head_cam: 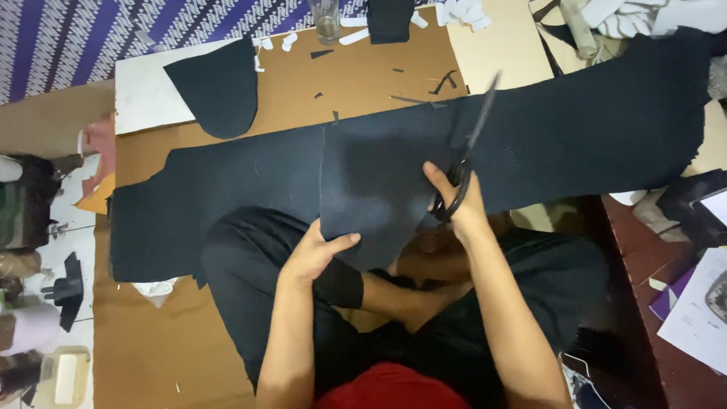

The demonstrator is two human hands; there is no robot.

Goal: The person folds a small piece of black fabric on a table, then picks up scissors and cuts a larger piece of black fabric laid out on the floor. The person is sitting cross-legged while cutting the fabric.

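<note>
A person sitting cross-legged on the floor is cutting a long strip of dark fabric [227,197] that is lying across brown paper [356,83] and over the lap. The right hand [460,203] is closed through the handles of black scissors [471,144], whose open blades are pointing toward one o'clock. The left hand [314,254] is pinching the lower edge of a cut panel [371,189], thumb on top, holding it lifted at about seven o'clock from the scissors.

The cut would likely go best with the panel kept taut against the blades, the left hand staying well clear of the tips and feeding the cloth in long, even strokes.

The strip's long axis is running from nine o'clock to three o'clock, rising slightly to the right; the panel's long axis is standing nearly twelve to six. A rounded dark piece [216,87] is resting at eleven o'clock, and a glass [326,19] at twelve.
</note>
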